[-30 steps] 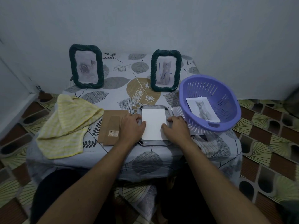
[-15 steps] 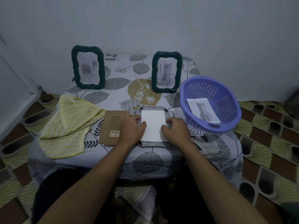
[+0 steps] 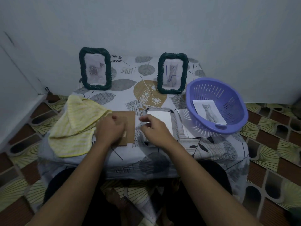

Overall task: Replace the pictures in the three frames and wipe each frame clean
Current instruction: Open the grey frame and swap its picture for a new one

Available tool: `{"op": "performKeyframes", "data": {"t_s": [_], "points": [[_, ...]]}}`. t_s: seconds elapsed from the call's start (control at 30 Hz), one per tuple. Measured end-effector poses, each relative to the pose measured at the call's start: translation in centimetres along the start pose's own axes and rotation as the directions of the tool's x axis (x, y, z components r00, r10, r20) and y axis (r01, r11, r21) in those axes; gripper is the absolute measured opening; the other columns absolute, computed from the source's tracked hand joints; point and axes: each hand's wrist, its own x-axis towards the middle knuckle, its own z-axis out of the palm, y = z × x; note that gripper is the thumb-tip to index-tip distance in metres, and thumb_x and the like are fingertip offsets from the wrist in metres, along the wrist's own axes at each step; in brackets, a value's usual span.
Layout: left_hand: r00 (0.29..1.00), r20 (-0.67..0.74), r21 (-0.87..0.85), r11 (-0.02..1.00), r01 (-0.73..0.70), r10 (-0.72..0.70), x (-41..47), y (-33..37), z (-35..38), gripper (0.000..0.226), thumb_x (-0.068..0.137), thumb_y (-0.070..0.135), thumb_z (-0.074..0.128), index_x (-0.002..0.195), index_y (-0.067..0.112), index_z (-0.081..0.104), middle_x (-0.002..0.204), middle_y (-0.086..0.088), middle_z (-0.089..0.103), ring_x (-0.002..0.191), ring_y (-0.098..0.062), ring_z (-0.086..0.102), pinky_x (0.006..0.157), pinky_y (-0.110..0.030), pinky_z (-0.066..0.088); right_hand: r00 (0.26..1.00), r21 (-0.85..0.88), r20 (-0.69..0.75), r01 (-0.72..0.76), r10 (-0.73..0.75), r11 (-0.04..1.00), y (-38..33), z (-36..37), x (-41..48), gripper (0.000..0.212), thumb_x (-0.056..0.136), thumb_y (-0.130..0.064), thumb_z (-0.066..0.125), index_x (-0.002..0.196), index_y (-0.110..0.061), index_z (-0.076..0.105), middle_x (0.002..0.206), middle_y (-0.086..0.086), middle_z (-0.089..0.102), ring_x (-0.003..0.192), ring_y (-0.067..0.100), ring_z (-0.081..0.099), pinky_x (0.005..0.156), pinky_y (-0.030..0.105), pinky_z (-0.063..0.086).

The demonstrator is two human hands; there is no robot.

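Nearest me, the left hand (image 3: 109, 131) has left the frame's side and now lies on the brown cardboard backing board (image 3: 128, 128); I cannot tell if it grips it. The right hand (image 3: 154, 129) has slid to the left edge of the white sheet (image 3: 162, 121) in the face-down frame (image 3: 158, 109), fingers drawn in, pinch unclear. The new picture seems seated, so closing the back looks next. Beside them lie a yellow striped cloth (image 3: 76, 126) and a purple plastic basket (image 3: 228, 98). Two dark green woven frames (image 3: 82, 70) stand behind, untouched.

wall (image 3: 162, 22) grey | floor (image 3: 268, 139) brn/grn tiles | tbl (image 3: 123, 84) leaf cloth | dim lt
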Motion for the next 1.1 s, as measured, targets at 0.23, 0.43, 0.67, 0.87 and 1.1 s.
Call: {"op": "performKeyframes", "data": {"t_s": [0.23, 0.43, 0.67, 0.87, 1.1], "points": [[0.999, 0.048, 0.169, 0.986, 0.007, -0.015, 0.7, -3.3, -1.3, 0.053, 0.080, 0.048, 0.060, 0.102, 0.000, 0.065, 0.107, -0.027, 0.063, 0.101, -0.042, 0.060, 0.083, -0.041, 0.051, 0.972, 0.217, 0.170, -0.200, 0.165, 0.955, -2.3, 4.5, 1.0, 0.045, 0.088, -0.011, 0.048, 0.132, -0.020, 0.050, 0.130, 0.007, 0.059, 0.108, 0.024, 0.062, 0.077, 0.041, 0.054], [0.997, 0.082, 0.018, 1.000, -0.014, 0.012, -0.4, -2.3, -1.5, 0.033, 0.063, 0.045, 0.044, 0.063, 0.013, 0.052, 0.081, -0.025, 0.066, 0.085, -0.040, 0.062, 0.074, -0.041, 0.049, 0.966, 0.196, 0.169, -0.230, 0.198, 0.953, -2.1, 5.8, 0.9, 0.053, 0.084, -0.012, 0.047, 0.136, -0.019, 0.045, 0.138, 0.003, 0.051, 0.119, 0.024, 0.056, 0.087, 0.037, 0.049], [0.998, 0.022, -0.462, 0.884, 0.065, -0.062, -1.0, -0.9, -1.8, 0.014, 0.087, 0.014, 0.060, 0.101, 0.018, 0.060, 0.091, -0.007, 0.068, 0.091, -0.030, 0.067, 0.084, -0.044, 0.055, 0.971, 0.376, 0.143, -0.231, 0.191, 0.897, -2.0, 5.3, 1.0, 0.039, 0.082, -0.013, 0.049, 0.118, -0.029, 0.050, 0.129, -0.001, 0.057, 0.097, 0.018, 0.060, 0.076, 0.034, 0.049], [0.999, 0.012, -0.722, 0.691, -0.028, 0.053, -2.2, 1.9, -2.9, 0.017, 0.093, 0.009, 0.065, 0.108, 0.014, 0.061, 0.083, -0.006, 0.069, 0.078, -0.019, 0.068, 0.078, -0.039, 0.056, 0.980, 0.459, -0.119, -0.088, 0.159, 0.884, -0.8, 1.0, 1.2, 0.049, 0.096, 0.004, 0.050, 0.141, -0.015, 0.047, 0.127, -0.008, 0.058, 0.093, 0.001, 0.060, 0.069, 0.018, 0.054], [0.994, 0.031, -0.745, 0.665, -0.047, 0.105, -3.4, 4.8, 0.4, 0.023, 0.082, 0.017, 0.080, 0.097, 0.023, 0.064, 0.102, -0.007, 0.066, 0.094, -0.029, 0.069, 0.076, -0.046, 0.061, 0.904, 0.616, -0.332, -0.007, 0.268, 0.788, 2.7, -3.8, 0.8, 0.020, 0.087, 0.006, 0.068, 0.103, -0.004, 0.073, 0.101, 0.009, 0.074, 0.102, 0.025, 0.070, 0.096, 0.038, 0.056]]}}
